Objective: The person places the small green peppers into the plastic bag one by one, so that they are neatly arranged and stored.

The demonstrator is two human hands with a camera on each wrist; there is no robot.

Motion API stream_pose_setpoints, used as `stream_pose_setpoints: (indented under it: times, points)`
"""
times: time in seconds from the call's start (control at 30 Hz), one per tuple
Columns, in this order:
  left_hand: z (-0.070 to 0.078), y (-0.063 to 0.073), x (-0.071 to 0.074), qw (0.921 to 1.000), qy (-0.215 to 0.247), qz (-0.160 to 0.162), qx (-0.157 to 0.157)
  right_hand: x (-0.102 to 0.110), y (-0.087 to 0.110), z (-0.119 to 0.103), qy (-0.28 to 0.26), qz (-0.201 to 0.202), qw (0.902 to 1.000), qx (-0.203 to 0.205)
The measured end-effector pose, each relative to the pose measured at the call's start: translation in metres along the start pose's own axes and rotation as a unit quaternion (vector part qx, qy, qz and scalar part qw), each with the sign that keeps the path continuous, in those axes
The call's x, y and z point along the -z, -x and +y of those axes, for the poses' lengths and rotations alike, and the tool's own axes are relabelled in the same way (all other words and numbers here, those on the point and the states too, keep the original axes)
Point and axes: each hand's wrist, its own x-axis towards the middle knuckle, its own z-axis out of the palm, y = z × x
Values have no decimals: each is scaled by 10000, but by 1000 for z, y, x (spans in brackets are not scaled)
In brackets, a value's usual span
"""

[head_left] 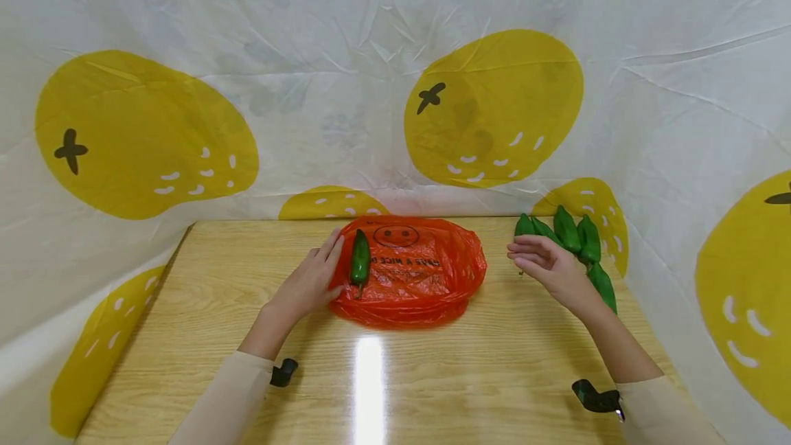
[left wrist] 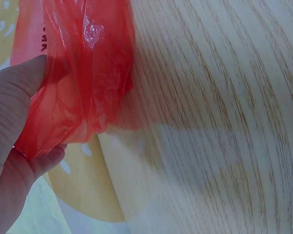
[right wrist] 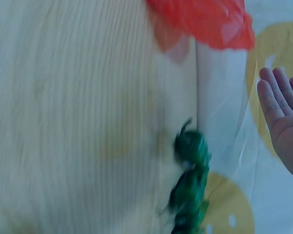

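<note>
A red plastic bag (head_left: 426, 287) with a printed smiling face lies on the table, and one green pepper (head_left: 360, 259) is on its left part. My left hand (head_left: 314, 277) holds the bag's left edge. In the left wrist view, the thumb (left wrist: 24, 75) lies over the red plastic and a fingertip shows beneath it. Near the pile of green peppers (head_left: 567, 231) at the back right is my right hand (head_left: 553, 270), holding nothing. Its fingers (right wrist: 269, 100) look extended in the right wrist view, and in the head view it overlaps part of the pile.
The wooden table (head_left: 469, 383) reaches back to a hanging white cloth (head_left: 346, 122) printed with big yellow fruits. This cloth also closes off the left and right sides. A bright light reflection crosses the tabletop at the front.
</note>
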Motion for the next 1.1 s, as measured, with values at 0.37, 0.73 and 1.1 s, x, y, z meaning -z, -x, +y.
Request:
stream_pose_setpoints:
  times: [0.37, 0.73, 1.1]
  points:
    - [2, 1, 0, 10000, 20, 95, -21, 53, 31, 30, 66, 431, 9990, -55]
    - [4, 1, 2, 10000, -32, 56, 15, 92, 58, 55, 875, 1044, 9890, -582]
    - [5, 0, 2, 10000, -29, 81, -15, 105, 73, 84, 1836, 844, 9625, -1809]
